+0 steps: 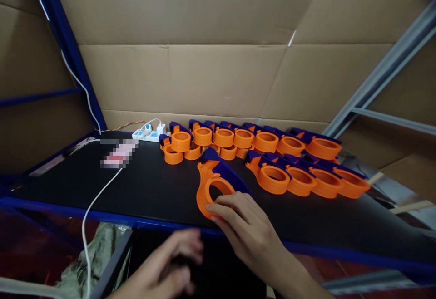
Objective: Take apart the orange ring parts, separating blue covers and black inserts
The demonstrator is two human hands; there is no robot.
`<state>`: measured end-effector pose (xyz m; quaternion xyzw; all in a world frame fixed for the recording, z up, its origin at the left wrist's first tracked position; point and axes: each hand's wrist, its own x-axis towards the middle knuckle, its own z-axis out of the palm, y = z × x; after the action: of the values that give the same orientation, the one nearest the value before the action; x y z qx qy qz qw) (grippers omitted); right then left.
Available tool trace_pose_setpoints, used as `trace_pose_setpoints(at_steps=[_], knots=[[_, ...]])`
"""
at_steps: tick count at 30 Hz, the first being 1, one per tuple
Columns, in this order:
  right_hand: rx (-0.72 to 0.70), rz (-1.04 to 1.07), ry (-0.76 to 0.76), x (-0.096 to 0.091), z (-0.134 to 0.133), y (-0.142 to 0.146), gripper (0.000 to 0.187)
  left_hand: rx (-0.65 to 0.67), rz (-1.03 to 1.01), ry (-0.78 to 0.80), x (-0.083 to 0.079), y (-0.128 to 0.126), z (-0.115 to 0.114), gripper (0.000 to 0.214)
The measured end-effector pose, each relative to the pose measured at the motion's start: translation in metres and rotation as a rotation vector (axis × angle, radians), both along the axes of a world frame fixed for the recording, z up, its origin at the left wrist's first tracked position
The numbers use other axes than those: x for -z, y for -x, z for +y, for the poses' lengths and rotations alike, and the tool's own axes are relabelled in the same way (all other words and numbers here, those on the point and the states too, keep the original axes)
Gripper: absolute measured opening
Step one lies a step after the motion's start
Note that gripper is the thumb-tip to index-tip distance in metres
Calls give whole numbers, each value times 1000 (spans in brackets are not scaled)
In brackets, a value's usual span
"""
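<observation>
Head view. Dispenser (214, 183), orange ring with a blue back, lying near the front edge of the table (153, 190), apart from the rest. Right hand (245, 226) just behind it, fingers loosely bent with tips on the ring's near rim. Thumb hidden, so no telling whether it pinches or merely touches. Left hand (170, 262) lower, below the table's edge and well short of the dispenser. Blurred, fingers curled; whether it holds anything cannot be told.

Counted: one dispenser at the hand. Front row (306, 181) of four, to the right of it. Back row (245, 139) of seven on top, with at least four more half hidden beneath – exact total unclear. One white power strip (148, 133) left of the back row. One white cable (98, 194) trailing from it over the front edge.

Black tabletop, blue-edged. Cardboard (204, 76) walling the back and sides. Blue post (68, 49) at left – grey rail (384, 72) at right.
</observation>
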<state>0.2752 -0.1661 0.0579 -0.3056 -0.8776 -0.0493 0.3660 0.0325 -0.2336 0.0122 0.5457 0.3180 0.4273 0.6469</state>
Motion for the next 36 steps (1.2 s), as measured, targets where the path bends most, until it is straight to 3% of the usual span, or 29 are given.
trace_pose_setpoints(at_steps=[2, 4, 7, 10, 14, 17, 19, 21, 25, 29, 36], knots=[[-37, -8, -15, -5, 0, 3, 22, -299, -128, 43, 0, -25, 32, 42], [-72, -55, -19, -8, 2, 7, 20, -453, -237, 82, -6, -42, 64, 54], [-126, -184, -11, -9, 5, 13, 21, -419, -407, 227, -19, -57, 103, 47], [-203, -250, 14, -9, 8, 19, 15, -380, -458, 269, -25, -63, 122, 38], [-291, -61, 70, -15, 24, 24, 11, -410, -447, 247, -18, -64, 129, 27], [40, 139, 49, -15, 44, 28, 21, -498, -477, 233, -10, -61, 132, 22], [277, 120, 85, -9, 55, 32, 26, -517, -476, 225, -7, -58, 134, 25], [355, 44, 123, -1, 61, 36, 25, -520, -474, 229, -6, -57, 133, 29], [308, -107, 49, 6, 57, 44, 26, -478, -445, 256, -10, -58, 125, 36], [233, -275, 34, -1, 52, 50, 29, -489, -451, 258, -13, -59, 120, 35], [230, -298, 107, -14, 63, 51, 20, -427, -385, 294, -14, -54, 126, 43]])
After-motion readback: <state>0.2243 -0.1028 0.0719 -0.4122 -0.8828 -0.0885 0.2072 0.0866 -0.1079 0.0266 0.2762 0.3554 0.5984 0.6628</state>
